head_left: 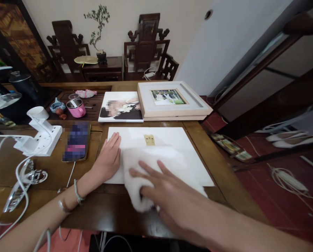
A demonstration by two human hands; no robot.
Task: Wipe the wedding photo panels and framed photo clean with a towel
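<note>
A white square panel (172, 140) with a small tan hanger at its top lies flat on the wooden table (98, 210). My left hand (108, 157) rests flat on the panel's left edge, fingers stretched out. My right hand (164, 190) lies spread over a white cloth (148, 161) and presses it onto the panel's near part. The cloth hangs slightly over the table's front edge.
Behind the panel lie a photo print (121, 106) and stacked white frames (172, 99). A phone (76, 141), a white power strip (44, 138) with cables, and a pink cup (76, 107) sit to the left. Dark wooden chairs (146, 45) stand at the back wall.
</note>
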